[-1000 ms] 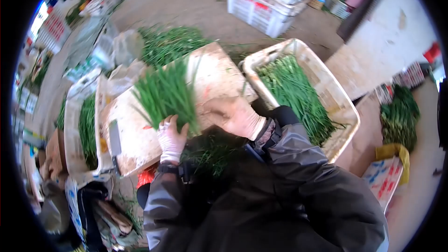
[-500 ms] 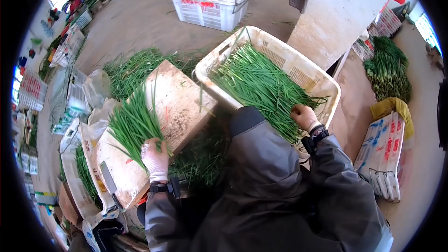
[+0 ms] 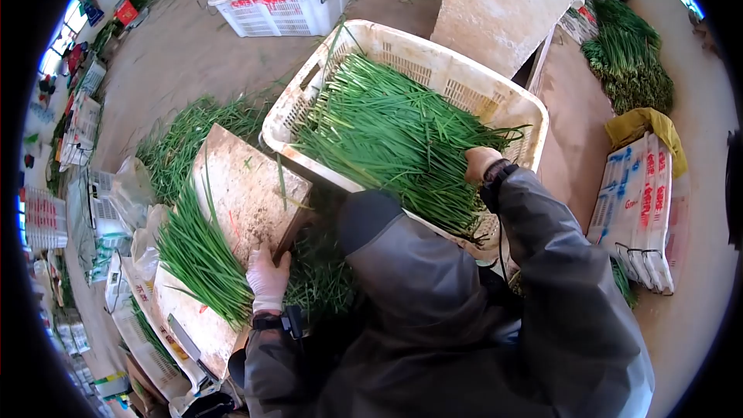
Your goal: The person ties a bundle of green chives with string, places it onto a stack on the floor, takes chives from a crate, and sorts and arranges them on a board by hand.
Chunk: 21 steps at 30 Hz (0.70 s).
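My left hand (image 3: 268,277), in a pale glove, lies on the dirt-stained board (image 3: 244,186) with its fingers extended and thumb apart. Just to its left, a bunch of garlic chives (image 3: 200,255) rests across the board. In front of me and to the right stands a white plastic crate (image 3: 515,101) heaped with long garlic chives (image 3: 395,131). At the crate's right side, my right hand (image 3: 481,164) is curled round some of these stalks, its fingertips partly hidden among them.
A knife (image 3: 186,339) lies on the board's near left part. Loose green trimmings (image 3: 174,139) cover the floor beyond the board. Stacked white crates (image 3: 271,11) stand farther off. Flattened printed crates (image 3: 631,205) and a green pile (image 3: 627,58) are at right.
My left hand has come off the bunch, which now lies flatter on the board. My right hand has shifted onto the chives in the crate. The view has turned right.
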### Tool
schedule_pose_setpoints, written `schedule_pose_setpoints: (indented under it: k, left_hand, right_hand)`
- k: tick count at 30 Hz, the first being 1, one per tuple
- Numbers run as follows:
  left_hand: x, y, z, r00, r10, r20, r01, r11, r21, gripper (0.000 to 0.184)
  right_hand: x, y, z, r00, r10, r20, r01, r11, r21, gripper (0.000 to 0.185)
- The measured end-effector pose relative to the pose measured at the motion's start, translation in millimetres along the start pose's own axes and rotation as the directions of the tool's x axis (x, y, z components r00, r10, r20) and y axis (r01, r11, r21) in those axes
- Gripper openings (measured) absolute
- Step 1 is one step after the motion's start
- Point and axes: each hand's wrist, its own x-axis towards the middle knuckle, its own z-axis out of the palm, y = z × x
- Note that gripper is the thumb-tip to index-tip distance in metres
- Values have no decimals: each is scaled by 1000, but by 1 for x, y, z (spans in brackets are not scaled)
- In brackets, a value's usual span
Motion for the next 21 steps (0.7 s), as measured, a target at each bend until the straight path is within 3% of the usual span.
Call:
schedule_pose_setpoints:
  k: [4,7,8,11,12,18,21]
  left_hand:
    - [2,-1,2,1000,24,5,-24,998,-53,42]
    - [2,1,1,999,33,-5,-34,997,-73,40]
    - [2,1,2,999,40,-13,-41,996,-80,40]
    - [3,5,3,997,62,-46,-66,994,-93,40]
    - [3,7,3,996,70,-58,-75,993,-91,40]
    - [7,9,4,998,60,-28,-61,997,-38,41]
    - [7,7,5,998,55,-14,-55,998,-7,42]
  right_hand:
    - [52,3,32,993,-10,116,11,1000,0,57]
    - [59,-13,52,999,32,-13,-30,995,98,75]
    - [63,-20,56,995,97,33,-99,991,85,87]
    - [58,-34,69,996,86,-25,-80,980,183,85]
    - [57,-33,70,997,71,-2,-69,979,193,93]
    - [62,-36,64,1000,13,27,-17,992,127,72]
    - [53,-47,61,998,66,-10,-65,994,86,73]
